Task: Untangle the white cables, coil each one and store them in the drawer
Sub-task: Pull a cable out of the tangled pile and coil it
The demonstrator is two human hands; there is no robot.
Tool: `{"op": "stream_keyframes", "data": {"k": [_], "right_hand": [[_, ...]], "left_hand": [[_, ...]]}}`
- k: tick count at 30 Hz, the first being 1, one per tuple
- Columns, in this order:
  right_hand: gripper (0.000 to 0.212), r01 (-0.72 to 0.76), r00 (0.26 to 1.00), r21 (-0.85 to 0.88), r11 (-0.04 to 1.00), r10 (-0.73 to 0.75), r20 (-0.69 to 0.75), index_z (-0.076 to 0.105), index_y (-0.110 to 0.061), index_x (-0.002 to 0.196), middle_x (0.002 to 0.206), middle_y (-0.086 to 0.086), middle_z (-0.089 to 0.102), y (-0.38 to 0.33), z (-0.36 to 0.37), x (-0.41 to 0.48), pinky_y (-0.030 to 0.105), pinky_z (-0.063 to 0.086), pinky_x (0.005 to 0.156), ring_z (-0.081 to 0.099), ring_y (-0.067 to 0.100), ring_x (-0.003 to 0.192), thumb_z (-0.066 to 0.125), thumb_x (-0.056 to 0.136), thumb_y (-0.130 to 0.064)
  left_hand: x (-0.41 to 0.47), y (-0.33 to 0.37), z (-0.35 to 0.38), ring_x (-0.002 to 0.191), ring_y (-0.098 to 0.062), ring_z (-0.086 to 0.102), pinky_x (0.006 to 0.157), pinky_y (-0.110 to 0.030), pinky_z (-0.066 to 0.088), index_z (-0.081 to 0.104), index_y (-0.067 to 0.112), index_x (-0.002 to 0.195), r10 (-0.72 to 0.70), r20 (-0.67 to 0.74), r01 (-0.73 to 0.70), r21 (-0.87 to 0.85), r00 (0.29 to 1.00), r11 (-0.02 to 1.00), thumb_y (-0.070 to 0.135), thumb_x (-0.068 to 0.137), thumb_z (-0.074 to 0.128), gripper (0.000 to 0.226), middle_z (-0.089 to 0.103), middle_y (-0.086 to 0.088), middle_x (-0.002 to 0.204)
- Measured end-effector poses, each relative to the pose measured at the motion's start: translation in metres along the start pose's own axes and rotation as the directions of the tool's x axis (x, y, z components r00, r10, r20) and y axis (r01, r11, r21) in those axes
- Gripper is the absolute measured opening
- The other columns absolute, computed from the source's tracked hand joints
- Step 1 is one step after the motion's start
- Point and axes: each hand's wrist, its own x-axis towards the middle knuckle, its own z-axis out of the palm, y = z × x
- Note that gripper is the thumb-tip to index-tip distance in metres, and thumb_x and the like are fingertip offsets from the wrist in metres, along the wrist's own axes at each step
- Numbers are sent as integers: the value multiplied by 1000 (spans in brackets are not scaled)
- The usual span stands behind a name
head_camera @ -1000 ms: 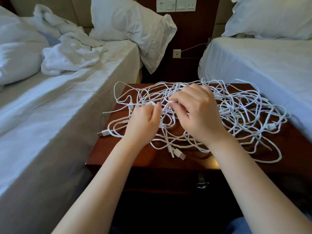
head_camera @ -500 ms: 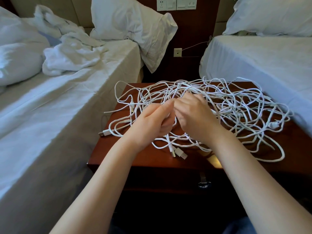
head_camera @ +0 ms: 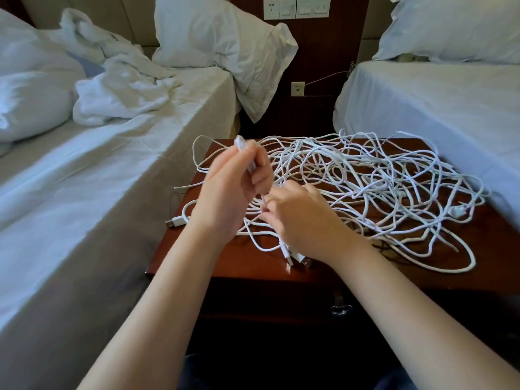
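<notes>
White cables [head_camera: 365, 187] lay in a loose, sprawling tangle on top of a reddish-brown wooden nightstand [head_camera: 225, 263], covering most of it from its far edge to its near-right corner. Above the nightstand's left half, the person's left hand [head_camera: 233, 192] was raised, its fingers curled around one cable end [head_camera: 241, 146] (blurred, so its plug could not be made out), which stuck up past the knuckles. Lower, near the middle of the nightstand, the right hand [head_camera: 304, 218] rested on the tangle, thumb and fingertips pinching a strand [head_camera: 263, 199] that ran up towards the left hand. A USB plug [head_camera: 174, 222] lay at the nightstand's left edge. Two more plugs [head_camera: 301, 259] lay near its front edge, just under the right wrist. Below the nightstand's top, the drawer [head_camera: 281, 305] sat shut in the dark front, with a small metal handle [head_camera: 341, 307] hanging from it. A bed with rumpled white sheets [head_camera: 84, 178] stood just beside the nightstand's left side, and a smoother bed [head_camera: 436, 102] stood beside its right. Behind the nightstand, a dark wood panel carried a row of white sockets [head_camera: 297, 8].
</notes>
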Motion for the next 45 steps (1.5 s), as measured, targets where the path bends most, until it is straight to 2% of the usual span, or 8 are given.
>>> {"op": "stream_keyframes", "data": {"k": [3, 6, 11, 19, 23, 30, 38, 45], "right_hand": [[23, 2, 996, 16, 1000, -4, 90, 63, -18, 104, 98, -5, 59, -1, -10, 3, 39, 38, 90, 51, 20, 96, 45, 101, -33], [21, -2, 993, 66, 998, -6, 120, 51, -24, 91, 87, -9, 46, 0, -13, 3, 32, 32, 80, 46, 16, 75, 37, 103, -34], [19, -48, 997, 62, 997, 52, -62, 60, -18, 77, 61, -8, 44, 0, -9, 4, 28, 27, 62, 37, 20, 52, 56, 94, -26], [23, -211, 964, 51, 976, 216, -152, 44, -21, 75, 71, -7, 49, 19, -16, 5, 27, 24, 53, 45, 17, 63, 43, 98, -28], [25, -286, 908, 72, 956, 294, -299, 45, -18, 69, 68, -3, 50, 39, -18, 1, 18, 20, 50, 46, 18, 65, 54, 93, -19], [30, -79, 915, 345, 935, 206, -348, 52, -6, 65, 65, 3, 53, 42, -17, 1, 37, 40, 67, 48, 21, 70, 52, 91, -20], [23, 45, 927, 785, 618, 266, -263, 52, -17, 79, 51, -6, 48, 18, -28, 1, 29, 45, 54, 53, 15, 48, 47, 102, -17], [18, 1, 826, 434, 901, 244, -508, 68, -12, 86, 57, -16, 43, 31, -24, 0, 23, 32, 47, 38, 5, 49, 58, 95, -23]], "left_hand": [[5, -2, -7, 51, -7, 39, 55, -20, 34, 46, 9, 71, 78, -130, -69, 69, 989, 995, 10, 102, 30, 35, 42, 8, 54], [8, -12, -11, 55, -10, 45, 61, -26, 37, 48, 13, 71, 131, -233, -71, 251, 964, 965, 15, 101, 31, 35, 46, 10, 55], [9, -18, -9, 52, -5, 51, 54, -11, 39, 48, 10, 74, 377, -409, -62, 606, 831, 793, 11, 103, 30, 35, 49, -1, 59], [13, -24, -22, 69, -17, 50, 64, -2, 30, 51, 5, 73, 660, -313, -37, 888, 683, 459, 12, 98, 34, 31, 57, -10, 74], [13, -17, -34, 71, -8, 32, 67, -19, 27, 56, -4, 75, 718, -266, 22, 944, 644, 329, 3, 97, 37, 30, 46, -6, 74], [9, -20, -49, 77, -24, 40, 64, -21, 18, 56, -10, 87, 566, -299, 205, 952, 768, 226, 13, 102, 35, 34, 52, -15, 80], [7, -24, -37, 100, -36, 50, 70, -35, 31, 51, -2, 84, 466, -295, 236, 955, 834, 182, 15, 103, 34, 30, 58, -22, 91], [9, -32, -47, 76, -26, 44, 62, -32, 22, 44, 1, 71, 328, -357, 284, 926, 875, 250, 17, 101, 34, 35, 51, -9, 76]]}}
